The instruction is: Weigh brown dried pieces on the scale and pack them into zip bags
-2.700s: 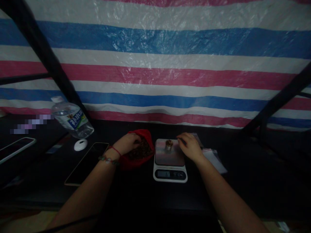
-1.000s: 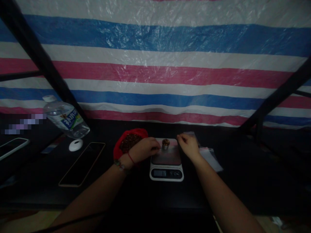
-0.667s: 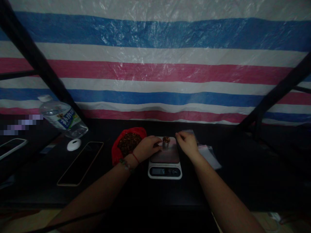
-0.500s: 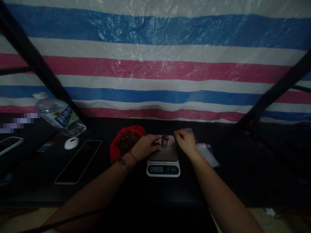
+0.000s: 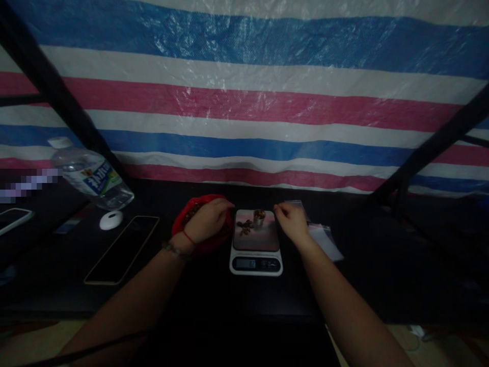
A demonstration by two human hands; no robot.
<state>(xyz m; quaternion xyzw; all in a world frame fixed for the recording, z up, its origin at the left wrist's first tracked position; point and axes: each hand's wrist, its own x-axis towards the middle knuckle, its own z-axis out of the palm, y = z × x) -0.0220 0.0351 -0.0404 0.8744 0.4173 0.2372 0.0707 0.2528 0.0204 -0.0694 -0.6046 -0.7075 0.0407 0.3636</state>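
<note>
A white kitchen scale [image 5: 255, 262] sits on the dark table in front of me. On its platform stands a small metal cup [image 5: 259, 218] filled with brown bits, and a little pile of the same brown bits [image 5: 245, 228] lies loose beside the cup. My left hand [image 5: 206, 220] rests over the mouth of a red bag [image 5: 181, 223] of brown bits, fingers curled down into it. My right hand [image 5: 292, 222] hovers just right of the scale with its fingers pinched, over clear plastic bags [image 5: 325, 240].
A water bottle [image 5: 89, 173] lies tilted at the left, with a white round object [image 5: 111, 219] and a dark phone [image 5: 122, 249] near it. Another phone [image 5: 13, 219] is at the far left. A striped tarp [image 5: 252, 102] hangs behind; black frame bars [image 5: 428, 153] cross both sides.
My left hand has moved from the cup on the scale back to the red bag. A small pile of brown bits now lies on the scale platform. My right hand stayed put.
</note>
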